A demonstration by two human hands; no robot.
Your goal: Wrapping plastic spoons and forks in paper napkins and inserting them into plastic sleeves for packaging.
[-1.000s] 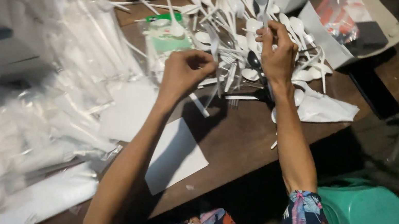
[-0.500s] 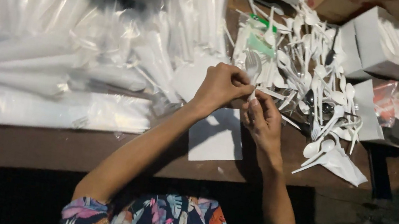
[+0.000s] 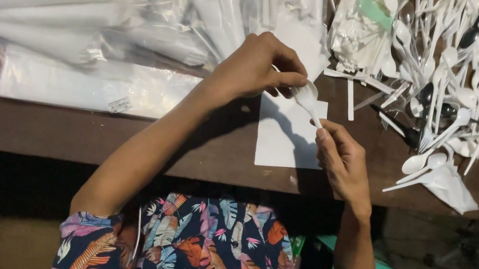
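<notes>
centre of frame: left hand (image 3: 258, 68) pinched the bowl end of a white plastic spoon (image 3: 309, 99); right hand (image 3: 339, 158) closed its fingertips on the handle end. spoon hung above a white paper sheet (image 3: 286, 138) on the brown table (image 3: 126, 140). loose white spoons (image 3: 439, 88) were heaped at upper right, clear plastic bags (image 3: 101, 9) at upper left.

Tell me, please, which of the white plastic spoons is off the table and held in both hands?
The white spoon above the white paper sheet, pinched between left hand and right hand; the other spoons lie heaped at right.
</notes>
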